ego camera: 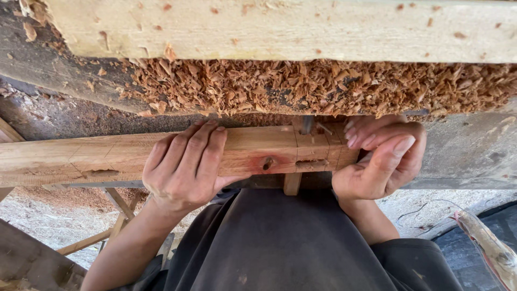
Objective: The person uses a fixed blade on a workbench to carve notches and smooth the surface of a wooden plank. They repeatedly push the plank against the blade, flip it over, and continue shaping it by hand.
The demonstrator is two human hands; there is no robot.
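Observation:
A long reddish wooden beam (81,159) with pencil lines and a small knot runs across the view from the left edge to the right of centre. My left hand (183,167) wraps over its middle, fingers curled across the top face. My right hand (379,159) cups the beam's right end, fingers bent round it and thumb raised. A small slot is cut into the front face near that end. A metal bit (307,125) stands just behind the beam, between my hands.
A thick bed of wood shavings (323,86) lies on the dark machine table behind the beam. A pale plank (280,29) spans the top. Wooden trestle legs (116,202) and sawdust show below left. A rough stick (490,248) lies at lower right.

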